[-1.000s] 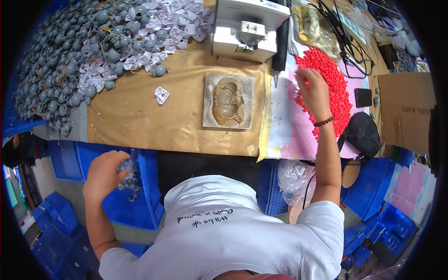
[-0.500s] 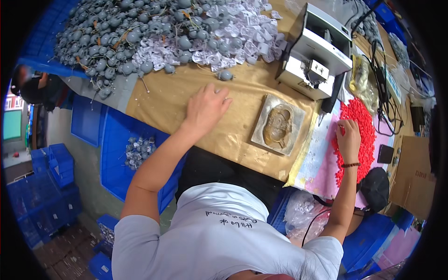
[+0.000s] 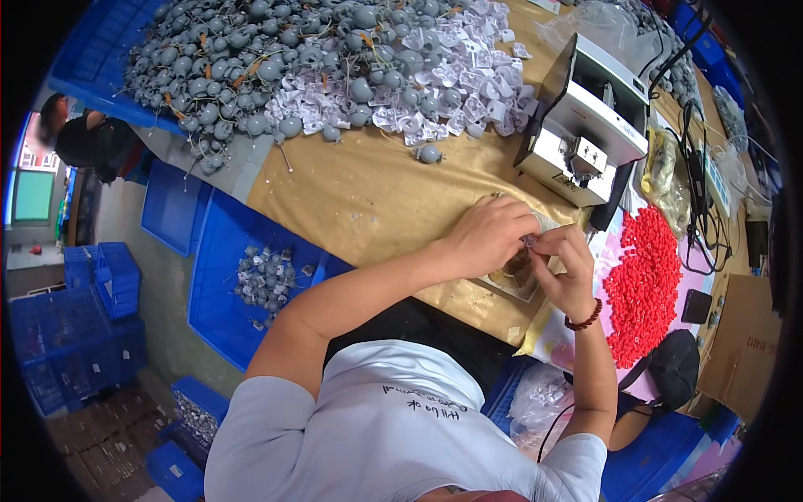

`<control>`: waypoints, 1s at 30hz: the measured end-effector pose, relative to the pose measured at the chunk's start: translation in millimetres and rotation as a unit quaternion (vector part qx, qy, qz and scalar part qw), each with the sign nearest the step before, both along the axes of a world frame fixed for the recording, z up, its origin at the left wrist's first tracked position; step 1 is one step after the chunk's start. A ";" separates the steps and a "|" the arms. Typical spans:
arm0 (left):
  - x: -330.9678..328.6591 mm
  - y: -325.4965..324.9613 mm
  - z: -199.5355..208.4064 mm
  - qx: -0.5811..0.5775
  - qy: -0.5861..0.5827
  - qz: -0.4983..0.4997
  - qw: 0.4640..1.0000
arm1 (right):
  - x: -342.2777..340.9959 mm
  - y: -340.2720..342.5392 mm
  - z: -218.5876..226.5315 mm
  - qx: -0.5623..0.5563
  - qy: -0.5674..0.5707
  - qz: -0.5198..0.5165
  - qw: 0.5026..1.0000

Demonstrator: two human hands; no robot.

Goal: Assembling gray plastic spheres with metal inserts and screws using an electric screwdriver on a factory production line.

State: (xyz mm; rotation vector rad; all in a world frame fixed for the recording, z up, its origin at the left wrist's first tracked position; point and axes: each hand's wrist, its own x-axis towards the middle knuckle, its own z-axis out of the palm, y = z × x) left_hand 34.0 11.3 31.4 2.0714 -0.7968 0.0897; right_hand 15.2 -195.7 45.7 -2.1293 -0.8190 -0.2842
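Note:
Over the square metal block point(image 3: 520, 284) with a hollowed centre, both hands meet at their fingertips. My left hand point(image 3: 493, 237) is closed, pinching a small grey piece point(image 3: 529, 240) that shows only in part between the fingers. From the other side my right hand point(image 3: 569, 269) is closed too, its thumb and fingers pressed at the same spot; whatever it holds is too small and covered to make out. The hands hide much of the block. A heap of small red parts point(image 3: 642, 284) lies to the right of my right hand.
Grey round parts with strings point(image 3: 242, 75) and white plastic pieces point(image 3: 418, 109) are heaped at the far left. One grey round part point(image 3: 429, 154) lies apart. A white machine point(image 3: 585, 125) stands beyond the block. A blue bin point(image 3: 219, 276) holds grey parts below the table edge.
My right hand has moved left from the red heap to the metal block. The left hand has moved right from the bare tabletop and now meets it, with a small grey piece at the fingertips.

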 end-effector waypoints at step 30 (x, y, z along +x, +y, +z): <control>127.9 274.3 44.7 0.310 -0.205 0.322 0.871 | -12.2 10.8 -11.4 -0.059 0.002 -0.054 0.997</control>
